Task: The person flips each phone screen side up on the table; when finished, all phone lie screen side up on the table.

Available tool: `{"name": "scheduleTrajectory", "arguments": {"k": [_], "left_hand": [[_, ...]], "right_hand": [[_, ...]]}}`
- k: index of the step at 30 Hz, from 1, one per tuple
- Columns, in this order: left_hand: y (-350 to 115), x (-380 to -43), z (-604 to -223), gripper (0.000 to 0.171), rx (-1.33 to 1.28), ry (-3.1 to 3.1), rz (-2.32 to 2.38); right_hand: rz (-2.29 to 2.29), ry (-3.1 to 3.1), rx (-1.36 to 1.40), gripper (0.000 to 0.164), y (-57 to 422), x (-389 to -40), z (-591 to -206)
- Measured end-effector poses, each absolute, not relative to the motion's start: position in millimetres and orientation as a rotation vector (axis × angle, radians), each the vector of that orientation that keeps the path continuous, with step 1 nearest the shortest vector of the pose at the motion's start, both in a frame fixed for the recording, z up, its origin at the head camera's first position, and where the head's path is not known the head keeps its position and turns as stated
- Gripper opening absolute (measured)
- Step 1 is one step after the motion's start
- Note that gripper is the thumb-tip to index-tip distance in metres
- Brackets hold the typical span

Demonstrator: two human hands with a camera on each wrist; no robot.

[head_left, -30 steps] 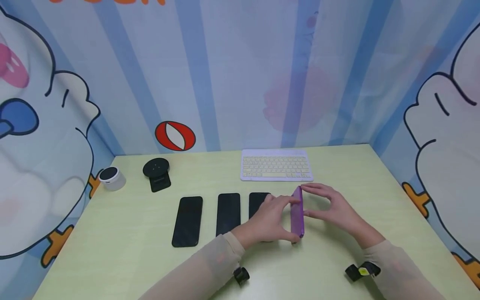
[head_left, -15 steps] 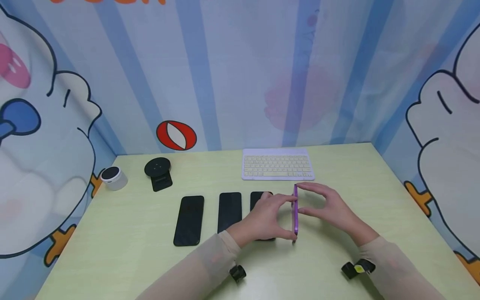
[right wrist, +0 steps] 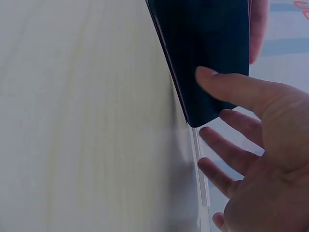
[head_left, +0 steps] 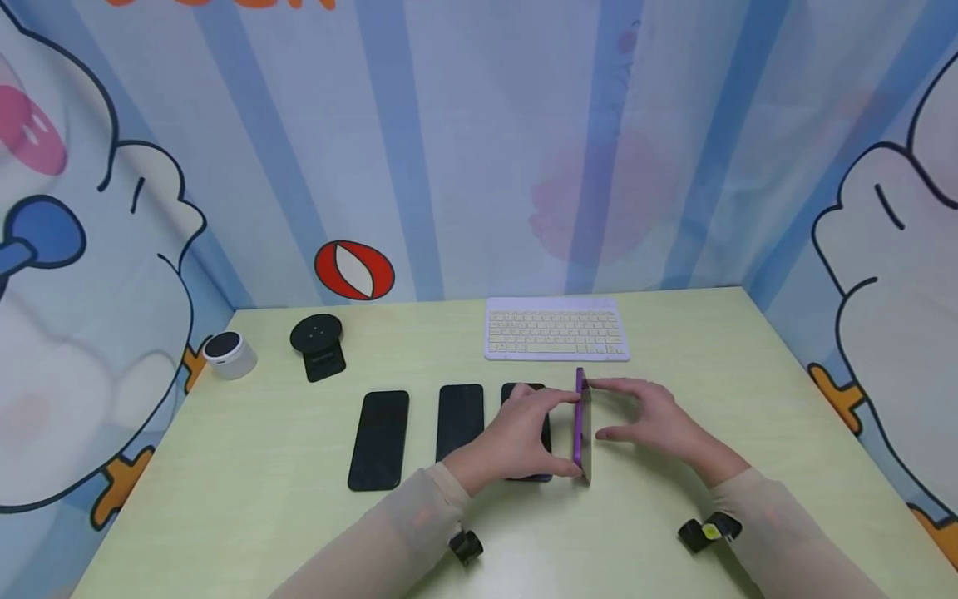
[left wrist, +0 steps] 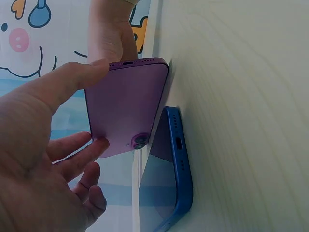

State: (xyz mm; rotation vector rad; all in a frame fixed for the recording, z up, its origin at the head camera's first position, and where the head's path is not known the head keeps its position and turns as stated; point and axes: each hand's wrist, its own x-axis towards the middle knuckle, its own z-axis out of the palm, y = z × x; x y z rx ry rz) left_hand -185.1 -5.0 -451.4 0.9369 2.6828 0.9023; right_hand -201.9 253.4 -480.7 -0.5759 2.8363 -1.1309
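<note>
A purple phone (head_left: 579,437) stands on its long edge, nearly upright, its dark screen side facing right. My left hand (head_left: 512,437) pinches it by its two ends, thumb at the near end and fingers at the far one. The left wrist view shows its purple back (left wrist: 126,101) with camera lenses. My right hand (head_left: 666,424) is on the screen side, index finger reaching to the far end and thumb spread close to the glass. In the right wrist view, that thumb (right wrist: 227,87) overlaps the dark screen (right wrist: 207,36). A blue-edged phone (left wrist: 181,159) lies beside it, partly under my left hand.
Two more dark phones, the left one (head_left: 378,441) and the middle one (head_left: 460,420), lie in the row screen up. A lilac keyboard (head_left: 557,329) sits behind. Back left are a black round-topped stand (head_left: 317,333) and a small white cylinder (head_left: 230,358).
The purple phone has moved slightly left and tipped over leftward, so its screen side now shows instead of its purple back. Both hands have shifted left with it.
</note>
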Motion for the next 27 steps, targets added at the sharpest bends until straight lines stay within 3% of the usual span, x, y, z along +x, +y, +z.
{"name": "scheduleTrajectory", "arguments": {"k": [10,27], "left_hand": [[-3,-184,-460,0.088,0.940,2.727,0.878],[23,-182,-472,0.093,0.919,2.935,0.403]], "right_hand": [[-0.943,2.933,-0.561,0.074,263,-203,-483],[-0.799,2.897,-0.647,0.070,282,-215,-476]]}}
